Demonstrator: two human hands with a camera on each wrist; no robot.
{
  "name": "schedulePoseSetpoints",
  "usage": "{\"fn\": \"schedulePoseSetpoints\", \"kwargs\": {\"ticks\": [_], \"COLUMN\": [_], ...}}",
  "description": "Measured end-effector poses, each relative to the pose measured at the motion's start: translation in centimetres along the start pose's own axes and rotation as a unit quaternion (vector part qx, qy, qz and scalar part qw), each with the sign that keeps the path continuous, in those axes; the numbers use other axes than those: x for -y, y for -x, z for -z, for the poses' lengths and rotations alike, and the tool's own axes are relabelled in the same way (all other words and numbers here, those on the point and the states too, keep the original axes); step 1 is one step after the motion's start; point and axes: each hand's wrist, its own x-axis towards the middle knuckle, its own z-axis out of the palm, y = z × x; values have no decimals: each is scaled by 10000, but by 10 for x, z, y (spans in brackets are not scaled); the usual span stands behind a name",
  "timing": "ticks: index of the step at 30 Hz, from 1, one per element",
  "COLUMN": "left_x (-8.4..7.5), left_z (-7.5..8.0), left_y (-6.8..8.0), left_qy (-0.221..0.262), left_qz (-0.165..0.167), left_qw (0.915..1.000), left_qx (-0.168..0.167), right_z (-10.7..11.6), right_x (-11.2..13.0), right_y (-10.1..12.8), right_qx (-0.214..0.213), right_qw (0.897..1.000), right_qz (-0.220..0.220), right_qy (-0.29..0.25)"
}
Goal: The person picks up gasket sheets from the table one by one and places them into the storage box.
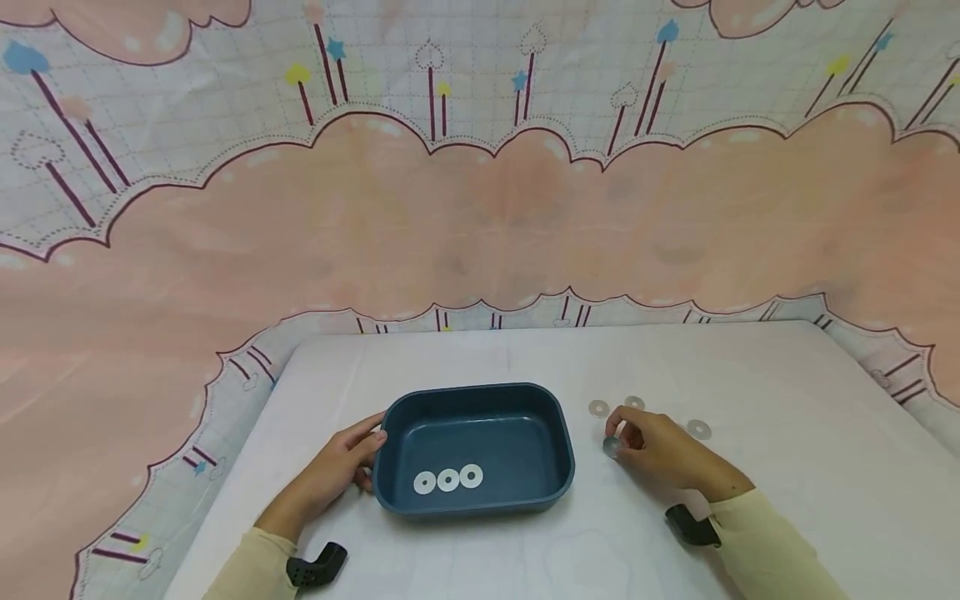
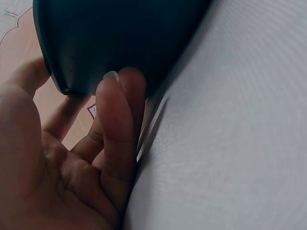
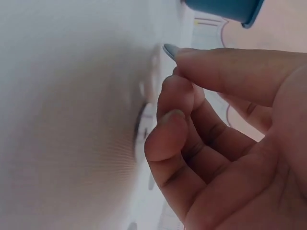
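- Head view: a dark blue tray (image 1: 551, 433) is set on the white counter (image 1: 787, 417), with three white washers (image 1: 447, 479) lined in a row on its floor near the front wall.
- The left hand (image 1: 341, 471) is laid against the tray's left end, fingers relaxed and touching the wall, nothing gripped.
- The right hand (image 1: 660, 450) is seen just right of the tray, fingers curled, with a grey washer (image 1: 611, 447) pinched at the fingertips, low over the counter.
- Three loose washers (image 1: 598, 408) are scattered on the counter just beyond the right hand, one of them further right.
- A pink and white patterned cloth (image 1: 480, 208) is hung behind the counter.
- Left wrist view: the fingertips (image 2: 120, 91) are pressed lightly to the tray's dark outer wall (image 2: 120, 38), close by its corner; the palm is open.
- Right wrist view: the grey washer (image 3: 170, 50) is held edge-on at the tip of the thumb, the other fingers (image 3: 168, 134) curled beneath it. A corner of the tray (image 3: 225, 9) is seen at the top edge. Whether the washer touches the counter cannot be told.
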Motion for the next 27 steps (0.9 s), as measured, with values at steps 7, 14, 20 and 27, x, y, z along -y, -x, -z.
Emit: {"fn": "schedulePoseSetpoints", "kwargs": {"ticks": [7,14,20,27], "left_x": [0,2,1,1], "left_z": [1,0,0,1], "left_y": [2,2,2,2], "left_qy": [60,2,-35,-47], "left_qz": [-5,47,103,-9], "left_qw": [10000,10000,9999,10000], "left_qx": [-8,-27,-53,45], "right_z": [2,4,8,15], "right_x": [13,29,43,65], "right_y": [3,6,7,-2], "right_qx": [-241,-325,-436,-466], "right_qw": [9995,9989,9973,9954], "right_qz": [44,197,547,832], "right_qy": [-181,-263,-227,-121]}}
